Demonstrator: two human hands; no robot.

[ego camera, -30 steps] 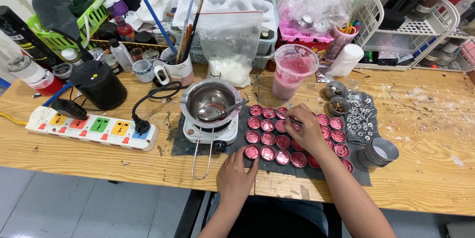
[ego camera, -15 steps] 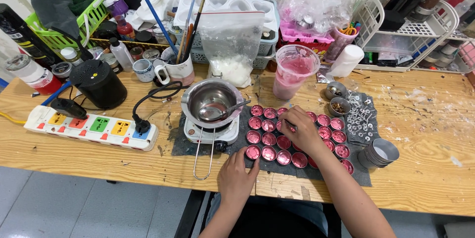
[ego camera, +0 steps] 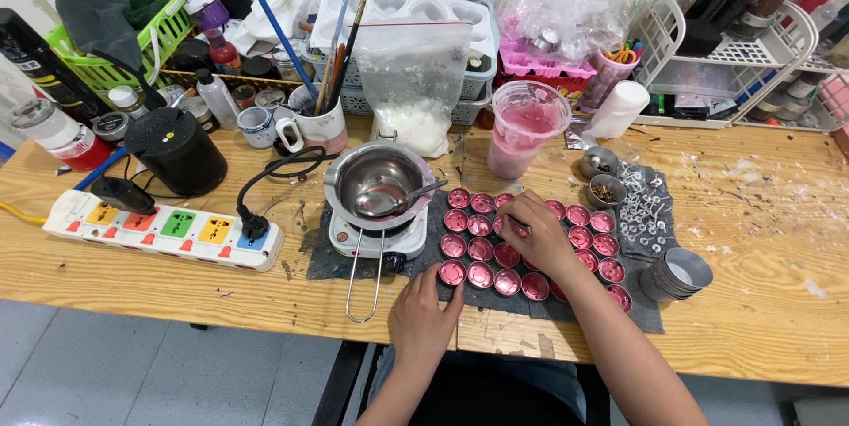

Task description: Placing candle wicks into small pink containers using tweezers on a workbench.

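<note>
While roughly twenty pink tealight cups [ego camera: 480, 249] sit in rows on our dark mat [ego camera: 548, 302], our right hand [ego camera: 539, 236] pinches a thin tool over them, our left hand [ego camera: 423, 315] resting flat, fingers together, beside one steel pot [ego camera: 376, 183].
</note>
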